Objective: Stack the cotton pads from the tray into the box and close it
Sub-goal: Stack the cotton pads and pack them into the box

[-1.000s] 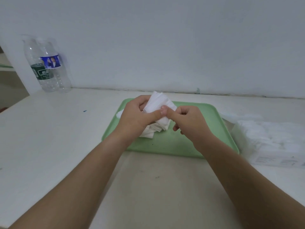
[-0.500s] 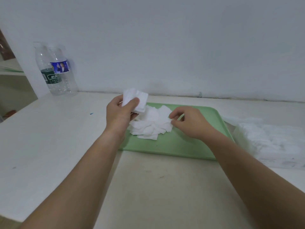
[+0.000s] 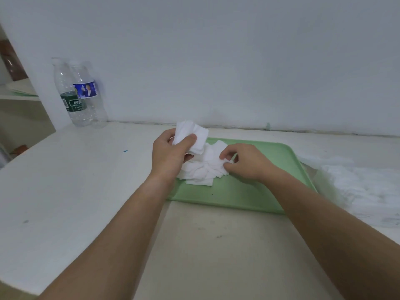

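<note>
A green tray (image 3: 249, 195) lies on the white table, with a loose heap of white square cotton pads (image 3: 203, 172) on its left part. My left hand (image 3: 171, 154) holds a small stack of pads (image 3: 190, 133) upright above the tray's left edge, thumb across the front. My right hand (image 3: 246, 163) rests on the heap's right side and pinches a pad between thumb and fingertips. The clear box (image 3: 368, 191) with white pads inside stands to the right of the tray; its lid state is unclear.
Two clear plastic water bottles (image 3: 80, 94) stand at the back left against the wall. A shelf (image 3: 19, 94) shows at the far left. The table's front edge runs along the lower left.
My left hand lifted its stack of pads away from the right hand, up and to the left. My right hand dropped to the heap on the tray and pinched a pad.
</note>
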Available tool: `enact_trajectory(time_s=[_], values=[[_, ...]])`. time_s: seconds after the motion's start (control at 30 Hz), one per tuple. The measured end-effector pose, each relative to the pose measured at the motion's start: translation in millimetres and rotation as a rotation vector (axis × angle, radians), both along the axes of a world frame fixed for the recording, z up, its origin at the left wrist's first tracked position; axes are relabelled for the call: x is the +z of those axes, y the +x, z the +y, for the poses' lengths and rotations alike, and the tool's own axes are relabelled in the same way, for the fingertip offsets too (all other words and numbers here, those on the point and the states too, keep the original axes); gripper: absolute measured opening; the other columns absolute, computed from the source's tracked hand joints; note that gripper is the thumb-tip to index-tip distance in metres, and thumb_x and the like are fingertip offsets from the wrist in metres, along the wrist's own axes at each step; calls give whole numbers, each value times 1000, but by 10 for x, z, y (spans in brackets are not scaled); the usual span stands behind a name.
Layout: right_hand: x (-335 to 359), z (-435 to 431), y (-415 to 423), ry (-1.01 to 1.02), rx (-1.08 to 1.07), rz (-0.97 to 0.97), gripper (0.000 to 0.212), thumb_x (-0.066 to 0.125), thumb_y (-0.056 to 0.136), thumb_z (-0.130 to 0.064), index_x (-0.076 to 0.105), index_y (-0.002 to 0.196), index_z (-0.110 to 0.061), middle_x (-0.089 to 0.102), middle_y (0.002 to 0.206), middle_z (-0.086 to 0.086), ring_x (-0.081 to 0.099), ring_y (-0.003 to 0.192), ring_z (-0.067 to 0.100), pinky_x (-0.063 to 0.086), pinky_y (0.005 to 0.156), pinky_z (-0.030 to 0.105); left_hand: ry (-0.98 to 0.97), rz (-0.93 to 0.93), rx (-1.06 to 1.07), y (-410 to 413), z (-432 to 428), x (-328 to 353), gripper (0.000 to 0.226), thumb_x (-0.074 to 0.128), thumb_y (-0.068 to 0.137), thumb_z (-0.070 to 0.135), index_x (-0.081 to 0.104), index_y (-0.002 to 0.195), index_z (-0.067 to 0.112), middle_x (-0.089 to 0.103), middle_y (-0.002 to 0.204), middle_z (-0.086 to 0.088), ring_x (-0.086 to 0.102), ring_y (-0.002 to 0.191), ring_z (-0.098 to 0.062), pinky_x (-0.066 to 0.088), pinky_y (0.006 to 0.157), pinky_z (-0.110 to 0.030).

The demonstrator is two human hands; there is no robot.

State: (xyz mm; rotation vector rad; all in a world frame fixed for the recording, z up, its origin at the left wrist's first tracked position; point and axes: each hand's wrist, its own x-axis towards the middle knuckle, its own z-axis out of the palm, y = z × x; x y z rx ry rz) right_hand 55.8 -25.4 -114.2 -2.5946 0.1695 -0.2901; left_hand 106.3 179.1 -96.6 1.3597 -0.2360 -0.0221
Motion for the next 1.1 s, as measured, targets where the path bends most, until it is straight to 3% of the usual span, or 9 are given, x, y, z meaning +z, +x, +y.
enact_trajectory(time_s=[0.17, 0.33, 0.47, 0.57, 0.7, 0.97, 1.1], values=[[0, 36, -3, 77, -61, -144, 9, 62, 89, -25, 72, 91, -24, 62, 98, -9, 60, 81, 9, 48, 74, 28, 3, -1, 2, 3, 3, 1, 25, 73, 89, 15, 68, 114, 10, 73, 104, -7, 74, 89, -13, 60, 71, -24], [58, 25, -118, 438, -134, -239, 7, 68, 90, -24, 72, 86, -20, 63, 73, -15, 52, 54, -1, 40, 60, 20, 8, -1, -1, 4, 23, 11, 25, 73, 89, 15, 68, 114, 11, 73, 106, -7, 73, 95, -18, 59, 71, -23], [82, 5, -219, 785, -194, -271, 13, 63, 92, -17, 71, 84, -11, 70, 80, 1, 64, 70, 15, 56, 75, 34, 36, 0, -7, -11, -5, -13, 22, 73, 89, 15, 68, 110, 15, 73, 105, -7, 73, 95, -18, 59, 71, -23], [164, 24, -320, 1090, -157, -245, 12, 58, 97, -11, 67, 90, -10, 69, 74, -1, 62, 60, 11, 55, 69, 31, 73, -1, -6, -15, -20, -17, 26, 75, 87, 17, 67, 113, 16, 72, 106, -6, 73, 95, -17, 59, 71, -24], [241, 63, -434, 1308, -36, -194, 12, 51, 101, -6, 62, 96, -9, 71, 88, 6, 70, 73, 20, 56, 63, 32, 155, -48, -15, -64, -48, -4, 26, 77, 86, 17, 68, 110, 18, 73, 103, -1, 73, 90, -15, 59, 67, -23], [299, 286, -462, 1439, 120, -173, 14, 57, 98, -9, 63, 109, -4, 71, 96, 12, 68, 79, 20, 56, 67, 28, 211, -130, -107, -214, -162, -6, 34, 75, 86, 8, 67, 119, 9, 74, 98, -4, 73, 77, -7, 57, 62, -20], [244, 359, -430, 1380, 26, -217, 10, 61, 96, -8, 63, 106, -5, 73, 92, 12, 69, 80, 22, 56, 82, 37, 174, -107, -157, -258, -221, -22, 31, 70, 91, 4, 64, 121, 7, 74, 100, -6, 75, 82, -12, 58, 63, -22]])
